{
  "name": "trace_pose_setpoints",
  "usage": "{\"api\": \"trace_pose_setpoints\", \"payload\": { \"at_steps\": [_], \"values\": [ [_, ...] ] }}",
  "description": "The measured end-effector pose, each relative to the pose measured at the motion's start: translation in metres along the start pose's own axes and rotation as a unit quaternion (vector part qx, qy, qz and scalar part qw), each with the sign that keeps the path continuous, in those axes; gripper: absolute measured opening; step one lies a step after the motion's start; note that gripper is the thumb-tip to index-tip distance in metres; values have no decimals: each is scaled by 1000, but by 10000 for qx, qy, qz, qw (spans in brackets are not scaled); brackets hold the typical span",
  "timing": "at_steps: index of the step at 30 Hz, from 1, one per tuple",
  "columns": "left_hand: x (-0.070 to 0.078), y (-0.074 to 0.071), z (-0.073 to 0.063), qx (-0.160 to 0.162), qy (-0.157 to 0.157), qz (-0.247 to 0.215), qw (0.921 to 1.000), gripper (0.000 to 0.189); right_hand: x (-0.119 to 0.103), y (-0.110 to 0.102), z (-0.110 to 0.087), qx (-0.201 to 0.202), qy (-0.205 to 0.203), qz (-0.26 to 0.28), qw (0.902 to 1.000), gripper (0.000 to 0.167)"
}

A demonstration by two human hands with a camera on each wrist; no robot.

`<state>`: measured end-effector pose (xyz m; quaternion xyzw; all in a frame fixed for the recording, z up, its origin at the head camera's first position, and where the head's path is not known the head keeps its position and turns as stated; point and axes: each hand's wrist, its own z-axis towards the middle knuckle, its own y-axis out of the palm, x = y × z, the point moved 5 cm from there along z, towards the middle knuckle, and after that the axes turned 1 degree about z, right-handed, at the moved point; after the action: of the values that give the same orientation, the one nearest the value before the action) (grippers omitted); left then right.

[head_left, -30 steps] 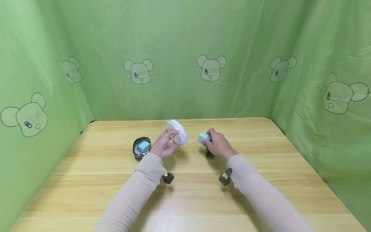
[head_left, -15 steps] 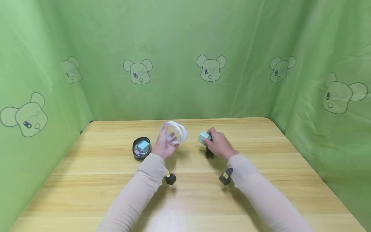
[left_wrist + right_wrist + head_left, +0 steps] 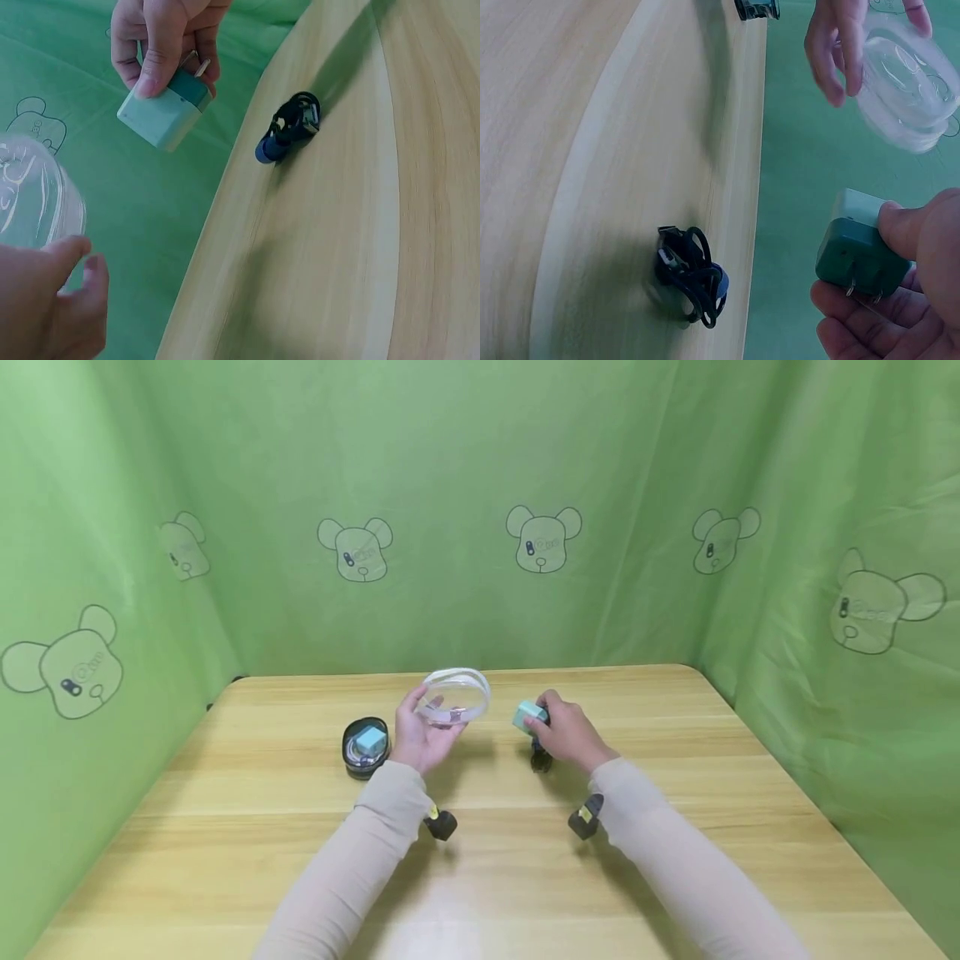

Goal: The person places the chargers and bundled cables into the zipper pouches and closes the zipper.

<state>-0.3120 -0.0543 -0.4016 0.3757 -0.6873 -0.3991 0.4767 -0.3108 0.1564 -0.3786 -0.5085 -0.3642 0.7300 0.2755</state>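
My left hand (image 3: 423,739) holds a clear, round case (image 3: 483,697) with a whitish rim, thumb on its near side and fingers beneath. In the right wrist view this see-through case (image 3: 907,90) looks hollow, and its contents, if any, do not show. A mint-green charger plug (image 3: 527,717) is pinched between the thumb and fingers of my right hand (image 3: 573,735). Its two metal prongs stick out of the darker green end (image 3: 859,259). Below that hand, a bundled black cable (image 3: 694,277) with a blue tie lies on the table.
An uncovered black case (image 3: 363,772) stands left of my left hand, with a light-blue charger plug (image 3: 371,741) and a coiled cable inside. The wooden table (image 3: 502,877) runs back to a green curtain (image 3: 450,610). Small black wrist cameras hang under both sleeves.
My left hand has turned the clear case from tilted on edge to lying flatter, its round opening now facing up. The right hand and its charger plug have stayed nearly still.
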Motion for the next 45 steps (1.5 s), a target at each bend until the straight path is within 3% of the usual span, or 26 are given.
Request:
{"api": "trace_pose_setpoints", "payload": {
  "at_steps": [6,9,15,18,24,30,35,38,42,45],
  "values": [
    [-4,-1,-2,99,-233,154,9996,61,1,-3,1,-8,61,46,10000,34],
    [-6,-1,0,48,-271,-15,9996,63,0,-5,1,-8,83,103,9999,34],
    [-6,4,2,-430,-191,-462,9978,77,1,-7,1,5,103,115,9999,35],
    [-7,5,0,-637,-283,-315,9971,71,2,-8,2,44,129,108,9998,35],
    [-9,7,-6,-752,-419,184,9961,47,0,-10,3,83,119,171,9997,35],
    [-9,8,-2,-888,-225,73,9958,52,1,-11,4,97,154,218,9996,35],
    [-9,5,1,-802,-53,270,9964,53,0,-14,4,111,183,259,9994,36],
    [-9,3,2,-595,86,658,9960,51,-2,-15,5,174,143,287,9993,37],
    [-10,2,3,-291,280,1393,9894,40,-8,-18,6,271,32,280,9992,38],
    [-10,2,2,-191,383,1656,9853,31,-14,-20,7,341,0,297,9990,40]
  ]
}}
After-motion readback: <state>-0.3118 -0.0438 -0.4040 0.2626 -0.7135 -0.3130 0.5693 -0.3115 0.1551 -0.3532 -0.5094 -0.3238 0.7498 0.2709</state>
